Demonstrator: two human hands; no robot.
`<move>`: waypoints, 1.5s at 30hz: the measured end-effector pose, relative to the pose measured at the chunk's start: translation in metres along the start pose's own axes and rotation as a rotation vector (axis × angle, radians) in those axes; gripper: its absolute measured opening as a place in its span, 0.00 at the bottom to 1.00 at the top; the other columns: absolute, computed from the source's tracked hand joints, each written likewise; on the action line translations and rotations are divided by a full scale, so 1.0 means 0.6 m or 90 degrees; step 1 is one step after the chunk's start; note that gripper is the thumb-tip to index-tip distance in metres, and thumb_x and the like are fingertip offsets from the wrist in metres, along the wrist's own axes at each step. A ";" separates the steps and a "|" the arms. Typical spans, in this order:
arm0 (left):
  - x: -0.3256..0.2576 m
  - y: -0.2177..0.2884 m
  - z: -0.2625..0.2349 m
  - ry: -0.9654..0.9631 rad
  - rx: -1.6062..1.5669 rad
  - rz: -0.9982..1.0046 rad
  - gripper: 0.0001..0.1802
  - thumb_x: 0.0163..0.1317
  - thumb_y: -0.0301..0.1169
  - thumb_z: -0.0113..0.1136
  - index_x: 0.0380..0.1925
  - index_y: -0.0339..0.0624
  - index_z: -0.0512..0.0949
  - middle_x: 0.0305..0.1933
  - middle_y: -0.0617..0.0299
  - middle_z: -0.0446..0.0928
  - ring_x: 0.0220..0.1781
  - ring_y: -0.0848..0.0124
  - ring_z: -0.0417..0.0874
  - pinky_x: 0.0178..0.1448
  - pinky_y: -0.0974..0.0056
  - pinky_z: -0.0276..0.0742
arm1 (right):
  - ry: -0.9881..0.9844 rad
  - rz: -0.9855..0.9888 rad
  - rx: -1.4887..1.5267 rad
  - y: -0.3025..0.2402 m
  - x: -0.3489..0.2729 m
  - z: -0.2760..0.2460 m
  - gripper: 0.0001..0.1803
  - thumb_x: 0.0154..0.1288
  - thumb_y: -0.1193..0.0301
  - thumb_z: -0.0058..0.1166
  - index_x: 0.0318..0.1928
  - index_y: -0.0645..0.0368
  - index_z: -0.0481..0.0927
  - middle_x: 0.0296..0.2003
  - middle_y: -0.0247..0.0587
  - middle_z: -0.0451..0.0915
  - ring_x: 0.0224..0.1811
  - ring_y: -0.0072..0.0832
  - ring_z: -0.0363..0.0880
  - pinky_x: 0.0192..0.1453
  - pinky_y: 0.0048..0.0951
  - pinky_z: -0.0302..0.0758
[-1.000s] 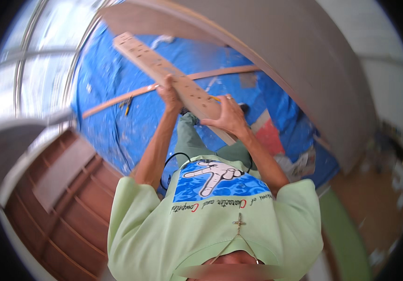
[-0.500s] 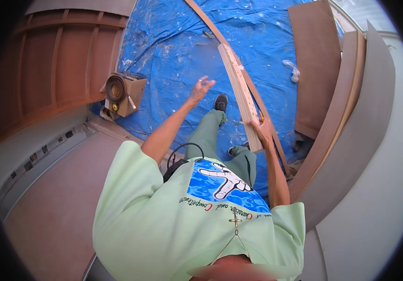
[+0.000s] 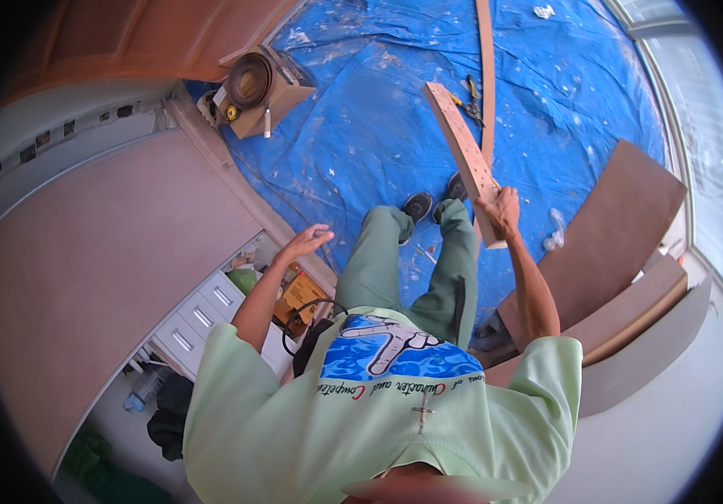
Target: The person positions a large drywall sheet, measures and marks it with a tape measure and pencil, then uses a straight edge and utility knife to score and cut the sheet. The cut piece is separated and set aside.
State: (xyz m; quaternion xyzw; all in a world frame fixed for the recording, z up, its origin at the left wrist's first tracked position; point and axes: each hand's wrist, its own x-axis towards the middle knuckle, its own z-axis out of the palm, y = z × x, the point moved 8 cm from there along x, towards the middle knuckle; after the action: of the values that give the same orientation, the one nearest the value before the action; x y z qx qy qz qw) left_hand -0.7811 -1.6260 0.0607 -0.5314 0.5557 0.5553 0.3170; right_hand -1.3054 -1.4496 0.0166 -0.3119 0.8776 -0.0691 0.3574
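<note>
My right hand (image 3: 500, 212) is closed round the near end of a pale wooden beam (image 3: 461, 143). Small dark holes or marks dot the beam's upper face, and its far end points away and slightly left. Off to the left, my left hand (image 3: 309, 240) hangs in the air with its fingers stretched out, holding nothing. Beneath the beam, a long thin brown wooden strip (image 3: 487, 76) runs away across the floor. Pliers with yellow handles (image 3: 467, 105) lie beside that strip.
A blue tarp (image 3: 361, 109) covers the floor. At the far left stands a cardboard box (image 3: 282, 105) with a brown roll (image 3: 250, 81) on it. Brown boards (image 3: 601, 223) lean at the right. A pinkish-brown countertop (image 3: 110, 244) with white drawers (image 3: 202, 315) lies left.
My body and view have turned left. The beam, still in my right hand, has come away from beside the long strip and now crosses above it. My left hand has drawn back nearer me.
</note>
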 end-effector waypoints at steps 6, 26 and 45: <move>0.102 0.121 -0.004 0.131 -0.217 0.108 0.38 0.66 0.54 0.61 0.66 0.37 0.69 0.63 0.44 0.74 0.65 0.54 0.74 0.65 0.55 0.72 | -0.023 -0.072 -0.005 -0.169 0.184 0.039 0.40 0.43 0.45 0.71 0.44 0.71 0.76 0.43 0.59 0.77 0.49 0.53 0.76 0.54 0.46 0.74; 0.311 0.151 -0.222 0.179 0.095 0.232 0.25 0.60 0.35 0.64 0.56 0.39 0.75 0.57 0.50 0.75 0.57 0.49 0.76 0.61 0.50 0.72 | 0.119 -0.185 -0.149 -0.574 0.631 0.455 0.38 0.48 0.49 0.70 0.51 0.64 0.73 0.49 0.51 0.73 0.54 0.45 0.71 0.57 0.48 0.67; 0.360 0.220 -0.265 0.110 0.182 0.233 0.21 0.58 0.28 0.63 0.53 0.39 0.77 0.54 0.49 0.78 0.56 0.50 0.79 0.60 0.53 0.75 | 0.132 0.655 1.006 -0.004 0.764 0.627 0.25 0.65 0.44 0.59 0.25 0.47 0.69 0.14 0.23 0.59 0.12 0.17 0.55 0.16 0.23 0.50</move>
State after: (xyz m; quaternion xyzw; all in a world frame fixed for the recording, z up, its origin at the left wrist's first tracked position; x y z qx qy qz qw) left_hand -0.9186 -1.8530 -0.0770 -0.4173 0.7408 0.4712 0.2345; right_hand -1.3042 -1.6870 -0.5269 0.4529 0.6337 -0.5047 0.3722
